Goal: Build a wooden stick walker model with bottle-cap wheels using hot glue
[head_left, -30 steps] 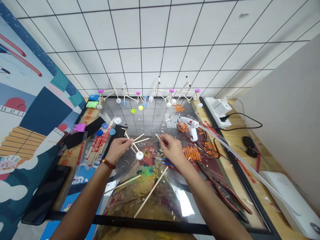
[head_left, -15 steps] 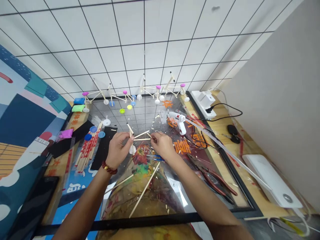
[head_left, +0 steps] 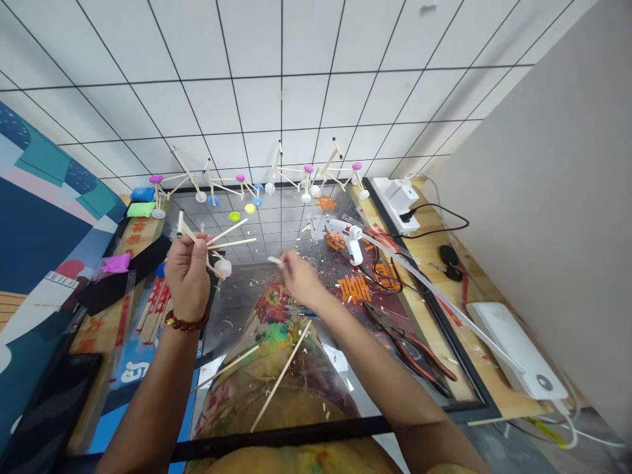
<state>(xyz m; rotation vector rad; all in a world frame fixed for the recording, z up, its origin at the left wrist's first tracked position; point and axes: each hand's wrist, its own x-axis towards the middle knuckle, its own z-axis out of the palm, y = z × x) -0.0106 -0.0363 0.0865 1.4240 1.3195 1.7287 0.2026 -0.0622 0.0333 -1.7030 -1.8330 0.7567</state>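
My left hand (head_left: 190, 273) is closed around a small frame of wooden sticks (head_left: 232, 244). A black-ended crosspiece (head_left: 180, 224) rises above the fingers, and a white disc (head_left: 223, 268) hangs at the frame's lower end. My right hand (head_left: 300, 280), a little blurred, pinches a short piece of wooden stick (head_left: 274, 260) over the glossy tabletop, apart from the frame. Just below that hand lies a blue-handled tool (head_left: 302, 311), partly hidden. Two loose wooden sticks (head_left: 281, 376) lie nearer to me.
Several finished stick models (head_left: 291, 176) with pink and white discs stand along the tiled wall. A white glue gun (head_left: 348, 237) and red-handled pliers (head_left: 419, 352) lie at the right, near a power strip (head_left: 399, 204). Packed sticks (head_left: 157, 306) lie at the left.
My left hand has lifted the stick frame up and to the left, away from my right hand. The right hand has drawn slightly left and now shows a short stick piece at its fingertips.
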